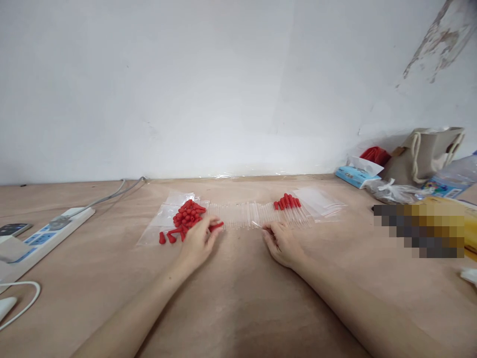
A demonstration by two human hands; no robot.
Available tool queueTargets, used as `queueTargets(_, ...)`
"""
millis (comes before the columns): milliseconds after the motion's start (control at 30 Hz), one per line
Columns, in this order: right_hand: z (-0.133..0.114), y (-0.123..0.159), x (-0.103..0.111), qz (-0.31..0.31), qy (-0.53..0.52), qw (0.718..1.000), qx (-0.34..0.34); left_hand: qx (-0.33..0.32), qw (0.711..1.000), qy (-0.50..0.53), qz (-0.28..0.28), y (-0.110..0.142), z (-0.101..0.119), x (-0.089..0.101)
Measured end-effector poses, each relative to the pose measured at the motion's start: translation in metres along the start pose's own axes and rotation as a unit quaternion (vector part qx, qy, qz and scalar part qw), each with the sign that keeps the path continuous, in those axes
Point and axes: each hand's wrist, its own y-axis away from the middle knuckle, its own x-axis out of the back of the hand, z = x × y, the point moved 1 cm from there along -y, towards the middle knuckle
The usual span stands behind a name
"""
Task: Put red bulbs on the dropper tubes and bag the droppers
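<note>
Between the thumb and fingers of my left hand (200,239) is a red rubber dropper bulb (216,226), its narrow end toward the right. Just behind that hand, a pile of red bulbs (187,214) lies on a clear plastic bag (158,224). My right hand (283,242) is closed around the near end of a thin clear dropper tube (256,223), which points up and left. A row of clear tubes (236,215) lies side by side between the hands. Right of the row are several tubes fitted with red bulbs (287,201).
Flat clear zip bags (320,203) lie to the right of the fitted droppers. On the left are a white power strip (55,233) with a grey cable and a phone (15,229). At right stand a blue tissue pack (357,176), a beige bag (428,154) and a plastic bottle (456,175).
</note>
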Motion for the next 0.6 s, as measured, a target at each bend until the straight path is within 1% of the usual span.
queueTargets(100, -0.004, 0.001, -0.002, -0.014, -0.009, 1.000, 0.023, -0.018, 0.999, 0.029, -0.034, 0.014, 0.010, -0.024)
queueTargets(167, -0.007, 0.001, -0.004, -0.024, -0.011, 0.999, 0.043, -0.022, 0.997, 0.045, -0.057, 0.018, 0.011, -0.030)
queueTargets(333, -0.015, 0.000, -0.008, -0.048, 0.004, 0.996, 0.081, -0.017, 0.995, 0.061, -0.075, 0.015, 0.012, -0.028)
queueTargets(467, -0.019, -0.001, -0.008, -0.054, 0.023, 0.994, 0.089, -0.018, 0.994, 0.073, -0.076, 0.014, 0.013, -0.028)
queueTargets(600, -0.019, -0.001, -0.007, -0.061, 0.019, 0.994, 0.092, -0.020, 0.994, 0.088, -0.069, 0.016, 0.013, -0.030)
